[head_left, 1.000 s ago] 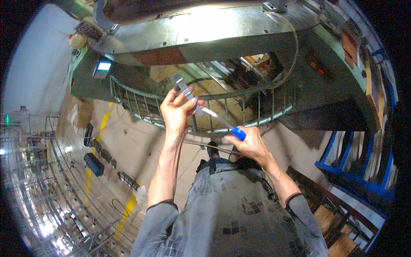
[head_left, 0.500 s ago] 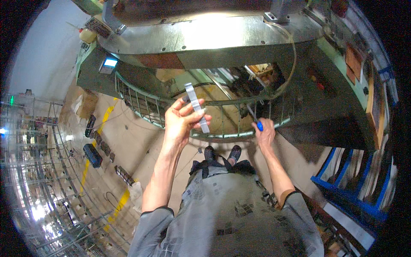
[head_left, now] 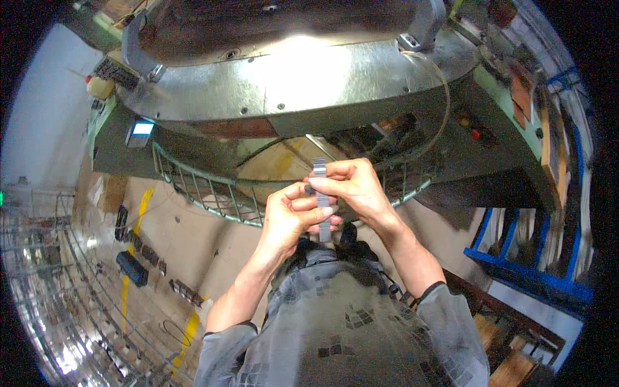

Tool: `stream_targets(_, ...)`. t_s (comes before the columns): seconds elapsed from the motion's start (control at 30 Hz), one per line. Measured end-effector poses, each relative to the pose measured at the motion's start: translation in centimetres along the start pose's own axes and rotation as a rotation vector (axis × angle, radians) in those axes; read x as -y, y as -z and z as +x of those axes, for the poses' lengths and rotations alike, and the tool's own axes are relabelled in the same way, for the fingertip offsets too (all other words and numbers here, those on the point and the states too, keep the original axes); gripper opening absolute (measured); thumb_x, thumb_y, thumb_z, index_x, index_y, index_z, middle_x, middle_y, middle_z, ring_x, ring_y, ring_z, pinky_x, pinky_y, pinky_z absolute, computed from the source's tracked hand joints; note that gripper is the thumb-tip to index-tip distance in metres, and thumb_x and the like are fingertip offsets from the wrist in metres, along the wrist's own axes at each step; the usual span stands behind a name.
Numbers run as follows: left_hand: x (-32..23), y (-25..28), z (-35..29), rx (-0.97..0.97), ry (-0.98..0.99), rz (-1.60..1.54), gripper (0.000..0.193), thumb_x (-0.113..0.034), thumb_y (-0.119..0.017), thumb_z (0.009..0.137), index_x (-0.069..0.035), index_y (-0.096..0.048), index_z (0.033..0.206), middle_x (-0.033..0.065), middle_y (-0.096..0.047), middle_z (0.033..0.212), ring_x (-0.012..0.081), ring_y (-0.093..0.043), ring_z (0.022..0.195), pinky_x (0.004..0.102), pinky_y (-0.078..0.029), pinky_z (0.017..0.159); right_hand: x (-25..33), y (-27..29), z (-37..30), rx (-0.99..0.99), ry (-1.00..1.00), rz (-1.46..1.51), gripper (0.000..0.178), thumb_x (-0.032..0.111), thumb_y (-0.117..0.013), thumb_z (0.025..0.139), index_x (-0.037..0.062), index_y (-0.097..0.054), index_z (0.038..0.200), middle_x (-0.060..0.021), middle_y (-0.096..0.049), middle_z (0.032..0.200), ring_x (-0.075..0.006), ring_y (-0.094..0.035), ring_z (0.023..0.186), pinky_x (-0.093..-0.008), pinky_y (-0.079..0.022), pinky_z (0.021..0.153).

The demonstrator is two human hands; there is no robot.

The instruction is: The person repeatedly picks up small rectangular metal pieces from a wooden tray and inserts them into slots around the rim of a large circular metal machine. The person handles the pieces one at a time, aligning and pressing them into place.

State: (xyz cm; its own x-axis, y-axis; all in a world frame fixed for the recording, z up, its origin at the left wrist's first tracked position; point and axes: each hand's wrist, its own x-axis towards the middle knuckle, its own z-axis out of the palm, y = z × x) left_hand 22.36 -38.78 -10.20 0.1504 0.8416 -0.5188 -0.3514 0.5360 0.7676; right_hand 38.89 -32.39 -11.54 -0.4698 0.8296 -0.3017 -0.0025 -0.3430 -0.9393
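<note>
A narrow grey metal strip (head_left: 324, 200) with a stepped, folded-looking profile stands roughly upright in front of my body. Its lower part is pinched between the thumb and fingers of my left hand (head_left: 286, 218). Higher up, my right hand (head_left: 358, 191) grips the same strip between thumb and fingers, close to the top end. Both hands nearly touch each other. Something small and dark shows by the left fingertips, too small to make out.
Ahead is a machine with a shiny metal bed (head_left: 213, 90) and a curved green guard rail (head_left: 219, 208) below it. A small lit screen (head_left: 142, 128) sits on its left. Wire racks (head_left: 58, 284) stand left; a blue slotted rack (head_left: 529, 269) stands right.
My right hand has come from the guard rail to the strip; the blue-handled tool it held is out of sight. My left hand has moved right and lower with the strip.
</note>
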Motion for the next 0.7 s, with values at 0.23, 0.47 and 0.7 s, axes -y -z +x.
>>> stream_targets(0.23,-4.7,5.7,3.4,0.134,0.085,-0.09,0.039,-0.004,-0.071,0.088,0.013,-0.055,0.119,0.0245,-0.069,0.11,0.0344,-0.073,0.091,0.0446,-0.064,0.082,-0.3,-3.7,6.1,-0.248,-0.189,0.199,0.02,0.006,-0.073,0.085,-0.0046,-0.073,0.102,-0.0119,-0.074,0.1,-0.0186,-0.069,0.086,-0.0279,-0.054,0.076)
stream_targets(0.47,-5.5,6.4,5.5,0.198,0.059,-0.112,0.037,0.005,-0.069,0.086,0.009,-0.055,0.121,0.022,-0.07,0.106,0.032,-0.073,0.093,0.0425,-0.064,0.081,-0.3,-3.9,7.1,-0.249,-0.123,0.222,0.019,0.003,-0.075,0.083,-0.0034,-0.073,0.1,-0.0103,-0.074,0.093,-0.0176,-0.068,0.084,-0.0295,-0.055,0.075)
stream_targets(0.7,-4.5,6.1,2.6,0.203,0.144,-0.1,0.033,0.011,-0.07,0.082,0.002,-0.059,0.113,0.0169,-0.073,0.1,0.0288,-0.075,0.084,0.039,-0.065,0.072,2.6,-3.3,4.0,-0.254,-0.06,-0.122,0.033,0.027,-0.071,0.093,-0.0046,-0.073,0.085,-0.005,-0.071,0.076,-0.009,-0.062,0.068,-0.0262,-0.05,0.063)
